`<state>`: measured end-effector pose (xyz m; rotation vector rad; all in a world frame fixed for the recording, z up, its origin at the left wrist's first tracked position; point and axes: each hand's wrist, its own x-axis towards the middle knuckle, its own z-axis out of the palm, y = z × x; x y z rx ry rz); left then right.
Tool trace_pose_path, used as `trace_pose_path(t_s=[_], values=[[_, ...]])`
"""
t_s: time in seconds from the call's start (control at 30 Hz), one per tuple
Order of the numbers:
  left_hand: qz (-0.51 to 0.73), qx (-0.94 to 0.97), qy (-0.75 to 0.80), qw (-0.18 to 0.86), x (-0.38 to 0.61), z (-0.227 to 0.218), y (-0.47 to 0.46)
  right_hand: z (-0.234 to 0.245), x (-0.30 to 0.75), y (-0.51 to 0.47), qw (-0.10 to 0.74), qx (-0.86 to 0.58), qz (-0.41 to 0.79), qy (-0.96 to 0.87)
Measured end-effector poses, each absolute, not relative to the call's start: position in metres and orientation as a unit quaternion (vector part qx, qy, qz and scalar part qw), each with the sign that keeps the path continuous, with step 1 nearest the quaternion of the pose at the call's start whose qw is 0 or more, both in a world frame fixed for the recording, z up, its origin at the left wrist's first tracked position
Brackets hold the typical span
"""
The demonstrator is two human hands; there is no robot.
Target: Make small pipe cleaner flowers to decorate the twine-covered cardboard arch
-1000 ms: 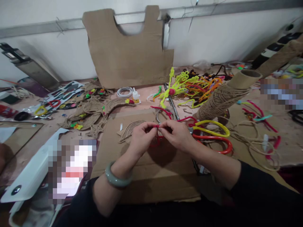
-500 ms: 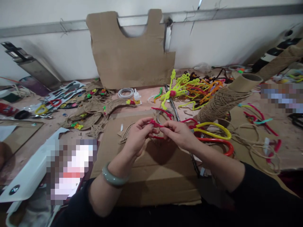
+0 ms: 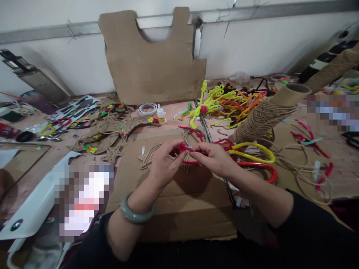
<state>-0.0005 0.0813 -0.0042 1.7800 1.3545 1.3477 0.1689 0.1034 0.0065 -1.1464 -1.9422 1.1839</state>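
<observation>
Spanning pinching left hand (image 3: 165, 163) and right hand (image 3: 215, 158), red fuzzy stem (image 3: 183, 147); twine arc (image 3: 153, 155) below, partly hidden; scissors (image 3: 251, 145) beside right hand

Room low in the middle, crowding to both sides
A hand could pass over the bare cardboard sheet (image 3: 179, 222) at lower centre, below the left hand (image 3: 166, 162) and right hand (image 3: 214, 157); a tall rope spool (image 3: 259, 117) and scissors handles (image 3: 252, 161) obstruct right of centre, with fuzzy wires (image 3: 238, 102) beside the spool, twine ornaments (image 3: 109, 140) the left, an upright cardboard panel (image 3: 154, 69) the upper centre.
</observation>
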Motion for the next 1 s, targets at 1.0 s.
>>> trace_pose_path(t_s=[1.0], values=[[0.392,0.750,0.515,0.138,-0.003,-0.007,0.084,0.017,0.182,0.105,0.209,-0.443,0.205,-0.848]])
